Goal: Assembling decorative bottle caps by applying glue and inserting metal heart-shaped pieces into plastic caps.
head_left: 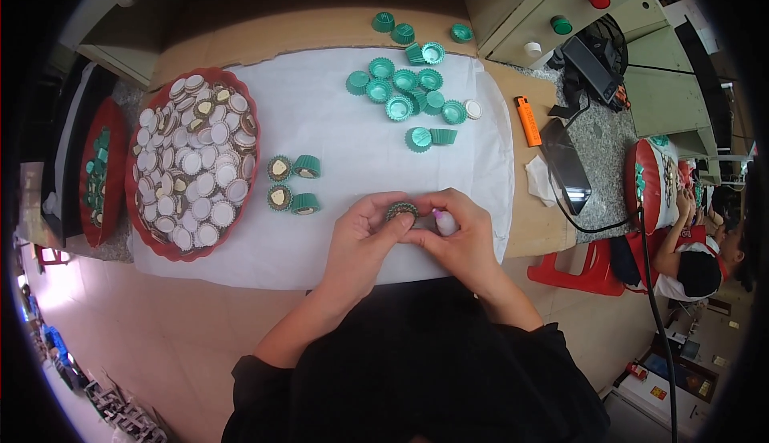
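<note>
Near the front edge of the white sheet my two hands are close together. My left hand pinches a small dark green fluted cup. My right hand is curled around a small whitish squeeze bottle with a pink-purple tip, and its fingers also reach the fluted cup. Left of my hands stand two filled green cups, one with a cream piece showing, and more beside them. Several shiny green fluted cups lie farther off, some upright, some on their sides. A white disc lies by them.
A red scalloped tray heaped with white-faced discs stands at the left. A second red tray lies beyond it. On the right are an orange lighter, a clear plastic piece, a black cable and a panel with buttons. A person sits farther right.
</note>
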Demonstrator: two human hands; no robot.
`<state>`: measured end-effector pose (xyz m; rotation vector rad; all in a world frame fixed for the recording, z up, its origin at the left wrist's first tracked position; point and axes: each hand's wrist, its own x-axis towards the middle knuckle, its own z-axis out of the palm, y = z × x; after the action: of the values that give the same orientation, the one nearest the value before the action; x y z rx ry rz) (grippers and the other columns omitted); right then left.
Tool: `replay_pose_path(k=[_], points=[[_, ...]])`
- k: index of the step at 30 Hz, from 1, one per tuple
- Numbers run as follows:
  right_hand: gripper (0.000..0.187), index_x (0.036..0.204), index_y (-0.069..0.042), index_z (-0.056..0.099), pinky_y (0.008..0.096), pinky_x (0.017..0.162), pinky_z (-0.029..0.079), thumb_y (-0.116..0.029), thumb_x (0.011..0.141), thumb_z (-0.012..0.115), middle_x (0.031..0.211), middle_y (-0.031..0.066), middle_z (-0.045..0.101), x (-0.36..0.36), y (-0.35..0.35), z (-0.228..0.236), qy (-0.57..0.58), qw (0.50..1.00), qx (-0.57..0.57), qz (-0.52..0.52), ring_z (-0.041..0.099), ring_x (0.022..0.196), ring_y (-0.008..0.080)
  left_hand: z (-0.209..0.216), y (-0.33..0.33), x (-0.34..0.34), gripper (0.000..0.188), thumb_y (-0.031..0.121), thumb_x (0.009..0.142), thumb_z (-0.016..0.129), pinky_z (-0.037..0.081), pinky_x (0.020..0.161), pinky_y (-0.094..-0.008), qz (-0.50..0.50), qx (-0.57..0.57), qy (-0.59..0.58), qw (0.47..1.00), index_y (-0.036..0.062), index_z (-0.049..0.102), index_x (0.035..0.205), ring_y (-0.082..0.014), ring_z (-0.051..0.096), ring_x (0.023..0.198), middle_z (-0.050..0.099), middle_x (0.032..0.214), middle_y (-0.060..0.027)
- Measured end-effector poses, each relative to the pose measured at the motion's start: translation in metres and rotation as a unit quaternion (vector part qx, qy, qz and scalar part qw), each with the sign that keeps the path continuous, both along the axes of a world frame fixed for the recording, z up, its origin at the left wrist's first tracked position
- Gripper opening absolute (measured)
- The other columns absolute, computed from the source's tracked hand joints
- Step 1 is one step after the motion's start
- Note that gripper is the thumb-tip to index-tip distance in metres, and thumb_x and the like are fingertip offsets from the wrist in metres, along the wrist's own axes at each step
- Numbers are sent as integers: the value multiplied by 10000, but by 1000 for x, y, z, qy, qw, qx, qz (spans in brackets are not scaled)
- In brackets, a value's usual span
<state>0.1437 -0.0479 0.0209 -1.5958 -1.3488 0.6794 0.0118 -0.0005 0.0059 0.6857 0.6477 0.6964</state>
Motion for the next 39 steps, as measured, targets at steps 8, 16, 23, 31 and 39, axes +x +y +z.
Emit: replay_pose_path(k=[8,16,23,31,39], points=[[138,872,17,594,240,633,430,-54,753,594,759,82,590,2,-4,-2,154,984,-89,-2,550,703,135,-7,-2,-1,268,66,823,512,470,765,-292,-13,31,16,999,-41,439,1058,-171,543,881,542,973,-127],[93,815,8,601,261,604,421,-46,740,603,728,85,575,-4,-3,-9,90,995,-46,-6,543,666,165,-15,-8,0,259,60,831,495,471,756,-289,20,105,58,993,-45,429,1058,-167,547,873,554,962,-135],[185,897,2,592,258,648,417,-90,739,620,743,87,563,-5,-5,1,175,981,-63,-46,539,720,153,-5,-3,4,256,112,830,510,362,883,-345,45,3,-34,998,4,440,1051,-202,521,955,542,1004,-108],[207,911,11,583,212,623,412,-138,771,609,785,42,587,0,-6,-3,173,982,-63,-37,495,685,72,-3,-4,4,280,80,811,538,404,727,-267,52,-21,-16,998,16,436,1064,-122,508,773,555,912,-70],[267,953,17,574,201,540,412,-178,773,605,778,32,581,-1,-9,10,353,922,-150,-43,522,668,68,-2,-8,4,325,38,801,538,456,706,-264,35,32,37,998,-6,438,1107,-145,539,812,557,939,-102]])
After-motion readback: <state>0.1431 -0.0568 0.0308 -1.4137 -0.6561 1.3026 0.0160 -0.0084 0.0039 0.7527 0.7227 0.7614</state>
